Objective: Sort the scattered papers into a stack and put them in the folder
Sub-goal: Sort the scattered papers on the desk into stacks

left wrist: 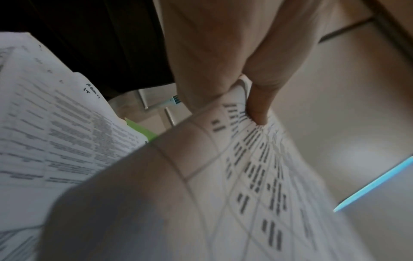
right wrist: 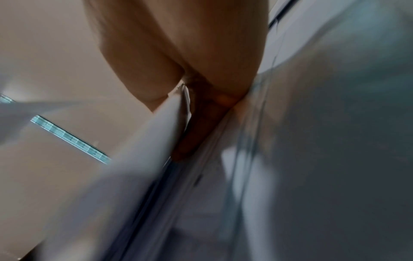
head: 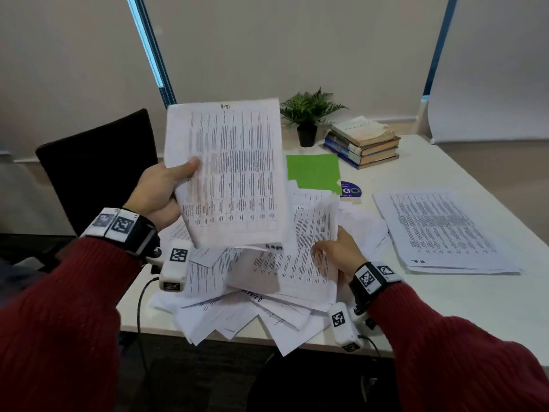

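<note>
My left hand holds a bundle of printed sheets upright above the table, thumb on the front face. The left wrist view shows the thumb pressing those held sheets. Below lies a messy heap of scattered papers at the table's near edge. My right hand pinches the edge of a printed sheet on top of the heap; the blurred right wrist view shows the hand with its thumb over and fingers under that sheet. A green folder lies flat behind the heap. A neat stack of papers rests at the right.
A potted plant and a pile of books stand at the back of the white table. A round blue sticker sits beside the folder. A black chair stands at the left.
</note>
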Demonstrator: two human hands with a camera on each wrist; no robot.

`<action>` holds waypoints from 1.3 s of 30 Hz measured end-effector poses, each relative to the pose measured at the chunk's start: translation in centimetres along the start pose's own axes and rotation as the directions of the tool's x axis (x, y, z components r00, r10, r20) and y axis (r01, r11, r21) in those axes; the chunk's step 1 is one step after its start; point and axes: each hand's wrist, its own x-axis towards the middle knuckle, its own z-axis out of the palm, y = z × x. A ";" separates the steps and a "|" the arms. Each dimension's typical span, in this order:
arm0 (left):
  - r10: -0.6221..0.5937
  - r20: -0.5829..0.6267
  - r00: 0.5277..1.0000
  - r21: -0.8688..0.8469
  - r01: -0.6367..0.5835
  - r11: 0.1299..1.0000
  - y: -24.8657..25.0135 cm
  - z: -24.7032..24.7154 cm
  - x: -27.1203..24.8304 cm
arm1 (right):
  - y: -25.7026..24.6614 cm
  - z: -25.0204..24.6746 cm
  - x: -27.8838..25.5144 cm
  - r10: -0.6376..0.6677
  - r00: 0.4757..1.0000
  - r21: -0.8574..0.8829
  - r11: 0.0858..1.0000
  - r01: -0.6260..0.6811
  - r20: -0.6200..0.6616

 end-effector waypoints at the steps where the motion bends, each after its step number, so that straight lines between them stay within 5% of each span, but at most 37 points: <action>1: -0.019 -0.050 0.999 0.048 0.022 0.999 -0.9 0.4 0.3 | 0.0 0.0 -0.1 0.019 1.000 0.019 1.000 -0.019 -0.005; 6: 0.002 -0.228 0.974 0.526 0.121 0.841 -7.1 1.9 1.0 | -0.7 0.0 -0.1 0.075 0.996 0.108 0.992 -0.069 -0.055; 10: 0.011 -0.254 0.967 0.664 0.166 0.729 -10.8 2.2 2.4 | -1.0 -0.2 -0.1 0.113 0.993 0.193 0.976 -0.106 -0.025; 14: 0.136 -0.278 0.951 0.879 0.195 0.434 -11.4 3.4 2.9 | 0.8 -0.2 0.7 0.044 0.998 0.038 0.998 -0.042 -0.043; 16: 0.155 -0.295 0.943 0.900 0.220 0.376 -11.4 3.0 3.5 | 0.8 -0.2 0.8 0.049 0.996 0.043 0.998 -0.046 -0.074; 20: -0.026 -0.270 0.962 0.725 0.222 0.652 -12.9 3.2 4.2 | 0.1 0.1 0.2 0.072 0.995 0.114 0.991 -0.063 -0.073; 24: -0.152 -0.186 0.971 0.689 0.240 0.684 -14.7 4.4 4.2 | 2.4 0.2 1.9 0.020 0.997 0.043 0.999 -0.017 -0.076; 27: -0.063 -0.153 0.986 0.904 0.165 0.394 -13.6 1.5 5.5 | 3.7 0.0 3.1 0.008 0.999 0.050 0.999 -0.007 -0.038; 30: 0.032 -0.259 0.965 0.966 0.258 0.026 -11.0 -3.0 6.3 | 2.8 0.0 2.6 0.017 1.000 0.073 0.997 -0.016 -0.017; 32: 0.051 -0.351 0.935 0.925 0.354 -0.135 -9.7 -6.2 6.6 | 1.6 0.0 1.7 0.039 0.999 0.070 0.997 -0.039 -0.006; 39: -0.029 -0.458 0.888 0.888 0.456 -0.062 -9.9 -12.1 7.6 | 1.3 -0.1 1.4 0.074 0.996 0.089 0.994 -0.068 -0.059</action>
